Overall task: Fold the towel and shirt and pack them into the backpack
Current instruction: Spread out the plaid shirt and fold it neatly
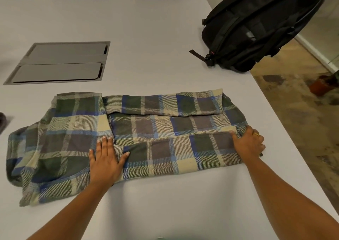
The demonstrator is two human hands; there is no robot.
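The shirt (pixel 165 129) lies under both hands. The left hand (pixel 105 159) presses flat on its middle, fingers spread; the right hand (pixel 247 144) pinches its right end. The backpack (pixel 256 25) sits well behind the shirt.

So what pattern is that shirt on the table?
The shirt is plaid: green, blue, grey and cream; head view.

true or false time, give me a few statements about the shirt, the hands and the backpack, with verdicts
1. The plaid shirt lies on the table. True.
2. The left hand hovers clear of the plaid shirt. False: it presses flat on it, fingers straight.
3. The right hand grips the plaid shirt's right end. True.
4. The backpack stands on the floor. False: it lies on the table's far right corner.
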